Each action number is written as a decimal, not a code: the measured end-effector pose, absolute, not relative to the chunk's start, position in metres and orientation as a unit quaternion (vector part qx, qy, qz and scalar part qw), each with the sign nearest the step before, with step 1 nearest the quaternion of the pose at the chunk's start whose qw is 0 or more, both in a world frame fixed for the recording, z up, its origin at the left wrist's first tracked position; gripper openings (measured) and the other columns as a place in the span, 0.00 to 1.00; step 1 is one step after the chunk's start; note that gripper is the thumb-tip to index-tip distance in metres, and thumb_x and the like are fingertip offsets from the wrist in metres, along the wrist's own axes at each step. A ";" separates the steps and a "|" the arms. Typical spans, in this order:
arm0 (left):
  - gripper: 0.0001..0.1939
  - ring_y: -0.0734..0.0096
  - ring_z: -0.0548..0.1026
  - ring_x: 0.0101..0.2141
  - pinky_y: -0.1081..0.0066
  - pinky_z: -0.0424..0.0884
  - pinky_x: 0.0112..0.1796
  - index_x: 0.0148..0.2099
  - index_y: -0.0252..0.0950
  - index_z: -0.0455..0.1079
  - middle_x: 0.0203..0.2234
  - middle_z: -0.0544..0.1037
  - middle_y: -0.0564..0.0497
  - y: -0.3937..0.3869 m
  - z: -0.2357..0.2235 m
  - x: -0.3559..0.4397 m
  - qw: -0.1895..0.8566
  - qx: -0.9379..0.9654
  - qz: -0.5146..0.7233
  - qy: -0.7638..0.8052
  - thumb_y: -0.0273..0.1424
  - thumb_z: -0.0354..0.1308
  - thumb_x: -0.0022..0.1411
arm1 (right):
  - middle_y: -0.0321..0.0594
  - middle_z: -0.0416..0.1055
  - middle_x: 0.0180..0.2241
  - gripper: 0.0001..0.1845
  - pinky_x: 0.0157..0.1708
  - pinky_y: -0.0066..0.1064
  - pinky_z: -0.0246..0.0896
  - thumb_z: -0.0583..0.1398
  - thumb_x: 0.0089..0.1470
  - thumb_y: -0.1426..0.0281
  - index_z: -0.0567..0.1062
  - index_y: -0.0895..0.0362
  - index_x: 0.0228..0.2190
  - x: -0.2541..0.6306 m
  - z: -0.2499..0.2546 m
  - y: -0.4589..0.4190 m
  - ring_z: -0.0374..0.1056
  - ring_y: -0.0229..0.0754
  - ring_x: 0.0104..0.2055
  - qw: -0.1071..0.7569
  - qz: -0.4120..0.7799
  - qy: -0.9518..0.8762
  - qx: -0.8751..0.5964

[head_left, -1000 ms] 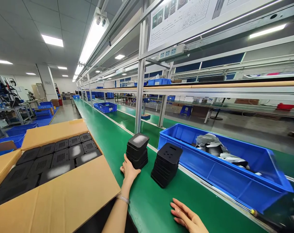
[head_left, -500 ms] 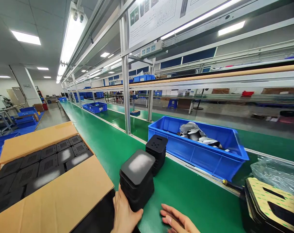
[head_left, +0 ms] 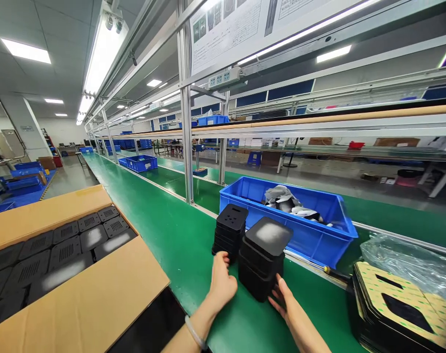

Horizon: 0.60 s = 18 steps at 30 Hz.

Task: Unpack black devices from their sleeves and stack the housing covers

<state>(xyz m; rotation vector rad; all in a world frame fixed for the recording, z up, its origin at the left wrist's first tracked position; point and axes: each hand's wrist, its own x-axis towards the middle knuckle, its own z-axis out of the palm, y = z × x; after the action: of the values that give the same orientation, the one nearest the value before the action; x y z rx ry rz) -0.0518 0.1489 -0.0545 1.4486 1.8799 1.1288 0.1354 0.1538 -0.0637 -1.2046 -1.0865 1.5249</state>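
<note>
In the head view, the stack of black square plastic casings [head_left: 261, 264] stood upright on the green counter [head_left: 160, 215]. The right grip [head_left: 291, 306], nearest, lay loosely open against its right side; left of it, the left grip [head_left: 223, 279] was half open, beside the black slotted-top stack [head_left: 230, 230].

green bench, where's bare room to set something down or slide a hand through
Bare: the green bench between the open carton and the left black stack, and a smaller patch between the right hand and the yellow-topped pile. Crowded: around that stack and the right black stack, with the left hand close in and the blue bin behind.
</note>
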 end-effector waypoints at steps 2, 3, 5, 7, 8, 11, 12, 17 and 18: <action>0.43 0.55 0.59 0.62 0.61 0.51 0.62 0.66 0.29 0.51 0.61 0.62 0.35 0.166 -0.055 -0.061 0.212 0.510 0.430 0.714 0.20 0.54 0.46 | 0.40 0.50 0.67 0.51 0.61 0.44 0.57 0.55 0.51 0.37 0.52 0.51 0.67 0.136 -0.060 0.164 0.48 0.54 0.68 0.447 0.606 -0.441 -0.489; 0.47 0.54 0.54 0.65 0.61 0.48 0.63 0.67 0.28 0.45 0.64 0.56 0.33 0.174 -0.055 -0.065 0.198 0.506 0.430 0.721 0.21 0.57 0.45 | 0.40 0.52 0.66 0.50 0.61 0.44 0.57 0.54 0.52 0.37 0.53 0.50 0.66 0.134 -0.059 0.168 0.48 0.53 0.68 0.447 0.602 -0.443 -0.491; 0.59 0.50 0.51 0.66 0.60 0.48 0.62 0.70 0.27 0.35 0.66 0.51 0.31 0.189 -0.056 -0.070 0.186 0.512 0.417 0.727 0.24 0.63 0.40 | 0.40 0.54 0.65 0.47 0.61 0.44 0.56 0.54 0.53 0.38 0.55 0.49 0.66 0.129 -0.058 0.177 0.50 0.53 0.67 0.447 0.597 -0.451 -0.492; 0.66 0.47 0.57 0.63 0.60 0.52 0.60 0.70 0.28 0.29 0.63 0.58 0.31 0.201 -0.057 -0.075 0.180 0.523 0.398 0.732 0.27 0.68 0.37 | 0.40 0.57 0.64 0.46 0.62 0.45 0.55 0.54 0.54 0.39 0.56 0.50 0.66 0.123 -0.057 0.184 0.51 0.53 0.67 0.442 0.591 -0.460 -0.494; 0.67 0.47 0.61 0.61 0.59 0.54 0.58 0.71 0.29 0.28 0.60 0.63 0.32 0.206 -0.058 -0.078 0.174 0.527 0.390 0.735 0.28 0.68 0.36 | 0.41 0.58 0.64 0.47 0.62 0.45 0.55 0.54 0.54 0.39 0.56 0.50 0.65 0.121 -0.056 0.187 0.51 0.53 0.67 0.438 0.589 -0.465 -0.495; 0.69 0.45 0.69 0.54 0.55 0.56 0.54 0.71 0.31 0.26 0.51 0.73 0.35 0.211 -0.059 -0.093 0.148 0.523 0.372 0.753 0.27 0.68 0.36 | 0.40 0.56 0.65 0.48 0.62 0.45 0.54 0.53 0.54 0.38 0.54 0.51 0.66 0.118 -0.056 0.190 0.51 0.52 0.67 0.424 0.583 -0.486 -0.494; 0.69 0.44 0.70 0.53 0.53 0.56 0.54 0.71 0.31 0.25 0.49 0.73 0.35 0.211 -0.059 -0.100 0.138 0.517 0.368 0.760 0.26 0.67 0.36 | 0.40 0.54 0.66 0.48 0.62 0.45 0.54 0.52 0.54 0.38 0.53 0.52 0.67 0.118 -0.057 0.190 0.50 0.52 0.67 0.419 0.580 -0.494 -0.493; 0.69 0.40 0.70 0.53 0.49 0.57 0.54 0.69 0.29 0.19 0.51 0.72 0.31 0.203 -0.062 -0.146 0.105 0.475 0.384 0.785 0.25 0.67 0.39 | 0.44 0.53 0.66 0.60 0.63 0.39 0.52 0.64 0.43 0.42 0.49 0.55 0.68 0.117 -0.068 0.191 0.51 0.53 0.67 0.416 0.541 -0.525 -0.509; 0.68 0.40 0.70 0.54 0.50 0.58 0.54 0.69 0.28 0.19 0.52 0.71 0.30 0.200 -0.062 -0.154 0.103 0.471 0.394 0.782 0.25 0.67 0.40 | 0.45 0.55 0.65 0.62 0.64 0.40 0.51 0.67 0.40 0.44 0.50 0.55 0.67 0.115 -0.071 0.193 0.52 0.55 0.66 0.417 0.531 -0.529 -0.514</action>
<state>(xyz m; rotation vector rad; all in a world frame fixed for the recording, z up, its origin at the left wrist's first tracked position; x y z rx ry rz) -0.1539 0.1999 -0.0617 1.3902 2.3088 1.1628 0.1151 0.1934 -0.0711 -1.2910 -1.3271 1.3333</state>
